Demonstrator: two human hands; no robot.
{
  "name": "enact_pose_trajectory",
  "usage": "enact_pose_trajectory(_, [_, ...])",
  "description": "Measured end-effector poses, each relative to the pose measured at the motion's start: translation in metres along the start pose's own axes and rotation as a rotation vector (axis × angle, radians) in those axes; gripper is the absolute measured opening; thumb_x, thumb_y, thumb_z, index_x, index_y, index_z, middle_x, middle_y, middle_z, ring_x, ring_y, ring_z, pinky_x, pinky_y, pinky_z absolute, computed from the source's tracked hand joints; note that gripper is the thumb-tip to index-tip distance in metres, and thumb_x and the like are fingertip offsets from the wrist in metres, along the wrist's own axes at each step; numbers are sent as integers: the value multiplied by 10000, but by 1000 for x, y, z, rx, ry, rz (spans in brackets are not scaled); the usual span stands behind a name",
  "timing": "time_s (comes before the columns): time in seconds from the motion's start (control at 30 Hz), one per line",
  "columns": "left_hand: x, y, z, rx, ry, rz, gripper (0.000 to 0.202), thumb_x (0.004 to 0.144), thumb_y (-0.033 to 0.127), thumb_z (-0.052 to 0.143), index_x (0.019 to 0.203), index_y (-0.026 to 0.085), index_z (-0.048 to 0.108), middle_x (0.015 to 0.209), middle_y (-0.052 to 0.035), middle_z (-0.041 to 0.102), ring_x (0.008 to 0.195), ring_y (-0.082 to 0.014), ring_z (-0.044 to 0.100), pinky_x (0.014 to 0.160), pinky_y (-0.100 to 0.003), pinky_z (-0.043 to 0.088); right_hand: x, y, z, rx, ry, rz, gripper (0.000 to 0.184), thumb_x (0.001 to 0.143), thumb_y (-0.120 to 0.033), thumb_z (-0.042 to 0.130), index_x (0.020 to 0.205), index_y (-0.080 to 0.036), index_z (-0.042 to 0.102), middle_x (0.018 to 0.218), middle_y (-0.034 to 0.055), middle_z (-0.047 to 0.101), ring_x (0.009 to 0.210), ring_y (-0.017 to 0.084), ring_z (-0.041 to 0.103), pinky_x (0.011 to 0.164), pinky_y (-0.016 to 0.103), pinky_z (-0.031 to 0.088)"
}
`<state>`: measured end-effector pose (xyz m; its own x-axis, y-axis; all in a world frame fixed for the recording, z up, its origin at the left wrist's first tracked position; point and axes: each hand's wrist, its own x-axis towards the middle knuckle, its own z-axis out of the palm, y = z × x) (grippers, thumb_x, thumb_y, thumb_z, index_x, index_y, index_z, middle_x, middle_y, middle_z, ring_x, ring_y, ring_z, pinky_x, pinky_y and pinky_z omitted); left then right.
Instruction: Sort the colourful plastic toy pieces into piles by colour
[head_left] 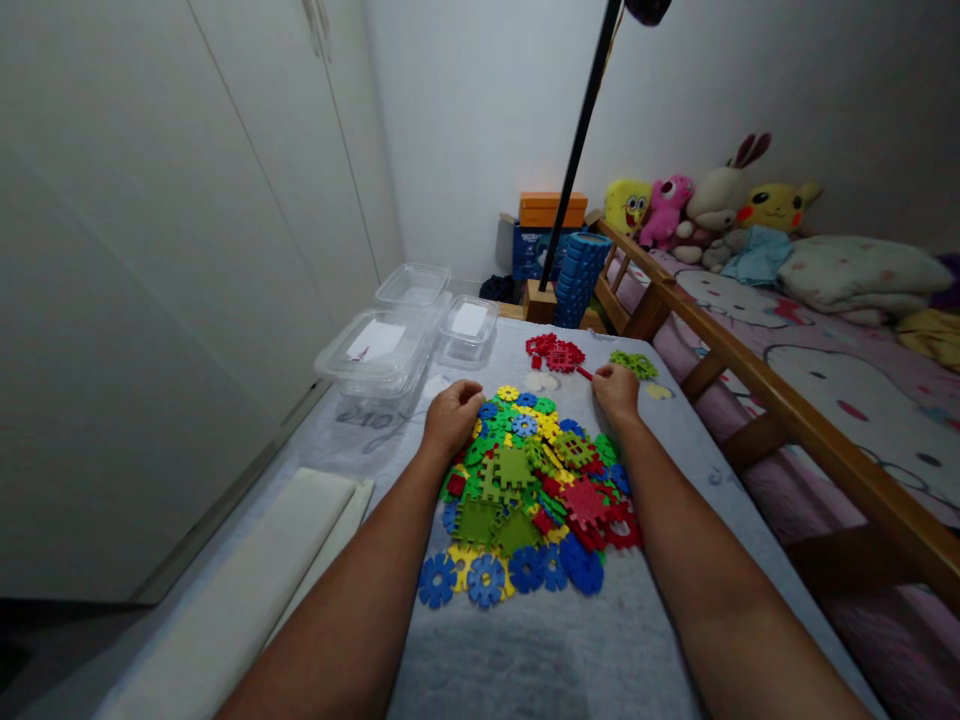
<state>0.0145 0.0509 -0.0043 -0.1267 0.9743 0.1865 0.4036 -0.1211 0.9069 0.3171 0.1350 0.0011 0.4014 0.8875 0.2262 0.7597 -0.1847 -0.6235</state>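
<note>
Two bare hands at a pile of colourful plastic toy pieces (517, 467) on a grey cloth (540, 650).
The left hand (452, 415) has curled fingers at the pile's far left edge; whether it grips anything is hidden. The right hand (616, 395), fingers bent, has its fingertips at a small red piece (584, 373), grip unclear, between a red heap (559, 355) and a green heap (634, 365). Clear plastic boxes (375, 350) sit beyond the left hand.

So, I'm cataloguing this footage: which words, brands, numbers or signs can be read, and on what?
Nothing reads with certainty.
Blue box: white lettering, too small and blurred.
Grey cloth: dark lettering near the clear containers, too unclear to quote.
White cards at the containers: no legible text; one has a red mark.
</note>
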Motion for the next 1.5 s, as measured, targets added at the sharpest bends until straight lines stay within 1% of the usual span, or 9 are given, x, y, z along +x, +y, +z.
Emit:
enact_pose_trajectory(0.27, [0,0,0,-4,-2,-7,258,802,352,591,952,193,728,986,-66,773,897,-218,708,862,-341,545,-5,3,-5,-75,-27,-99,267,764,-137,531,921,-153,747,967,120,757,910,229,654,855,288,476])
enact_pose_trajectory(0.4, [0,-2,0,-3,-2,-6,258,802,352,592,950,191,728,982,-69,772,903,-220,707,865,-343,544,-10,0,-6,-99,-106,-143,308,761,-111,505,937,-166,751,978,95,759,943,220,658,872,275,473])
enact_pose_trajectory(0.53, [0,-2,1,-13,-3,-9,272,801,356,588,962,185,725,1001,-81,769,922,-229,707,878,-355,541,-13,-8,-8,-46,-199,-249,406,760,-98,483,1053,-147,759,1083,89,763,1025,211,661,966,283,460])
enact_pose_trajectory(0.67, [0,-2,1,-13,-3,-13,275,799,353,586,964,184,727,1002,-78,770,923,-224,709,881,-349,539,-17,-19,-14,-4,-244,-277,449,773,-102,499,1149,-129,744,1126,103,752,1002,217,666,973,314,473])
enact_pose_trajectory(0.73, [0,-1,1,-11,-5,-12,269,800,351,586,957,184,727,1002,-75,771,916,-220,709,883,-346,540,-21,-27,-17,37,-314,-339,419,775,-104,519,1125,-131,748,1117,99,751,986,211,663,958,313,481])
enact_pose_trajectory(0.93, [-1,0,0,-8,-2,-4,256,802,343,581,948,191,727,995,-66,772,912,-218,705,883,-343,538,-44,-54,-16,124,-693,-494,371,808,-135,606,1154,-168,735,1118,67,735,922,174,655,837,258,513])
enact_pose_trajectory(1.17, [-1,1,0,-35,4,-20,251,792,341,597,945,195,732,994,-58,774,901,-210,703,885,-333,541,-62,-72,-23,164,-911,-640,412,788,-75,541,1128,-189,744,1126,52,744,1045,182,654,978,336,499])
enact_pose_trajectory(1.3, [-2,2,-1,-50,4,-27,248,794,344,599,940,190,730,980,-58,774,897,-209,704,877,-331,544,-65,-77,-28,232,-966,-684,354,811,-104,552,1099,-184,743,1116,54,745,1041,181,659,959,342,510])
enact_pose_trajectory(1.5, [-1,4,-2,-37,4,-11,239,799,335,599,939,187,724,985,-61,774,903,-214,703,879,-337,541,-69,-87,-40,132,-925,-797,257,803,-118,607,1005,-175,755,1036,61,734,949,182,648,901,326,513])
